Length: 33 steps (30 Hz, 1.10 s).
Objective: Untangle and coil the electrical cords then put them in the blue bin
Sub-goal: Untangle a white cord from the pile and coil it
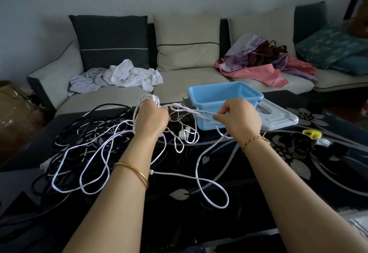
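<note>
My left hand point(151, 117) grips a small coil of white cord point(151, 99) raised above the table. A twisted white strand point(191, 111) runs from it to my right hand point(240, 116), which pinches that strand in front of the blue bin point(225, 93). More of the white cord point(201, 179) trails in loose loops over the black table. A tangle of black and white cords point(87, 143) lies at the left. A thin white cable with plugs point(185, 134) lies between my hands. Nothing is in the part of the bin that I see.
A grey lid point(278, 116) lies under and right of the bin. A yellow object point(311, 133) and a small white object point(323, 142) sit at the table's right. Behind the table stands a sofa point(189, 77) with cushions and piles of clothes.
</note>
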Each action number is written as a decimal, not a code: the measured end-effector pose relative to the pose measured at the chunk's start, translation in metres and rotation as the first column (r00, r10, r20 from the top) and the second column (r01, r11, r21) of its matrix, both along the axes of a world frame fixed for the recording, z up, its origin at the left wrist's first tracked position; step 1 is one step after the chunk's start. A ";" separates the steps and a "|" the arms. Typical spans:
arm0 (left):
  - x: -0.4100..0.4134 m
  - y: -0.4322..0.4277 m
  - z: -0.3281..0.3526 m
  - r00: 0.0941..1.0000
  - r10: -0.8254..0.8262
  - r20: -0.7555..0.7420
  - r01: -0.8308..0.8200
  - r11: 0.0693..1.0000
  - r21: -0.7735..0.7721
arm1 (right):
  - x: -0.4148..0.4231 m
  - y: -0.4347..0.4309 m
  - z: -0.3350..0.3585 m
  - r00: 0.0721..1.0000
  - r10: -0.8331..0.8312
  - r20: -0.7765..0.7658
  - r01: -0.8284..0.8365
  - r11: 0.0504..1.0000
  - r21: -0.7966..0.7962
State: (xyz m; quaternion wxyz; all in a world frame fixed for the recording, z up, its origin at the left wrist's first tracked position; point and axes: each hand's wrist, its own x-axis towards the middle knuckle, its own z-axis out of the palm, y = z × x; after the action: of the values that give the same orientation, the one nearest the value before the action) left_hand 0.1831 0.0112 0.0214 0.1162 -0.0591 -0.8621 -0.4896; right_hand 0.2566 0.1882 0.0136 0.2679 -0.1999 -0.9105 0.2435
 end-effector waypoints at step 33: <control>0.013 0.008 0.017 0.998 -0.017 0.065 0.010 0.994 0.111 | 0.006 -0.042 0.026 0.856 0.401 -0.325 -0.510 0.555 -0.658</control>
State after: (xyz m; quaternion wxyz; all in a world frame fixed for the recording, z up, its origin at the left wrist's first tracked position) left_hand 0.1962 0.0191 0.0381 0.0875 -0.0423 -0.8366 -0.5391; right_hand 0.2630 0.1465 0.0395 0.1563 -0.0287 -0.7376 0.6563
